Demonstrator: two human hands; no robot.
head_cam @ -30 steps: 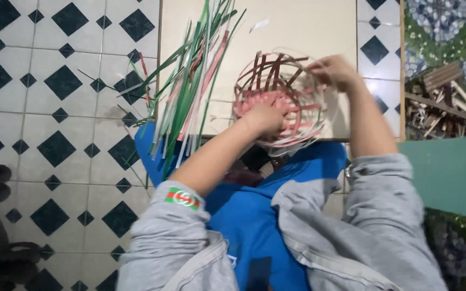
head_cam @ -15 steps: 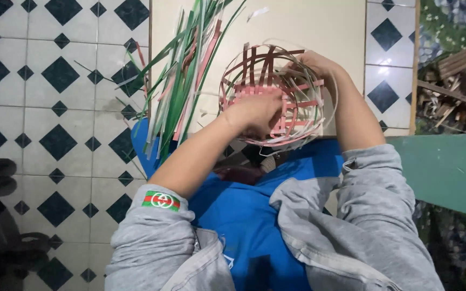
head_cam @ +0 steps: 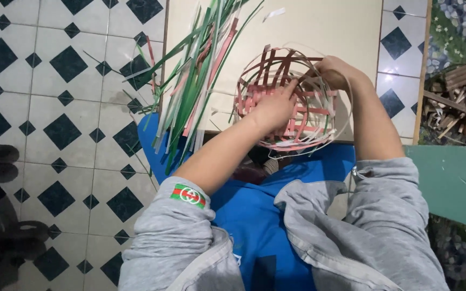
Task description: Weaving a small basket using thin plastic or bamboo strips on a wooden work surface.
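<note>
Nearest the camera, grey sleeves are pushed up over a blue top, and both bare forearms reach forward to a half-woven basket (head_cam: 289, 99) held at the near edge of the pale counter (head_cam: 330, 27), just above the lap. The basket looks partly done: pink and white strips already cross in a tight weave over its base and lower wall, while dark brown uprights stand loose and unwoven at the far rim, and thin pale strips curl free around the outside, so the upper wall and rim seem left to do. The left hand (head_cam: 269, 110) is pressed flat against the weave with fingers curled in, gripping the wall. The right hand (head_cam: 333, 71) is closed over the far rim, pinching a strip. Farther left on the counter lies a loose bundle of green, pink and white strips (head_cam: 195, 81), its ends hanging over the tiled floor (head_cam: 55, 108).
</note>
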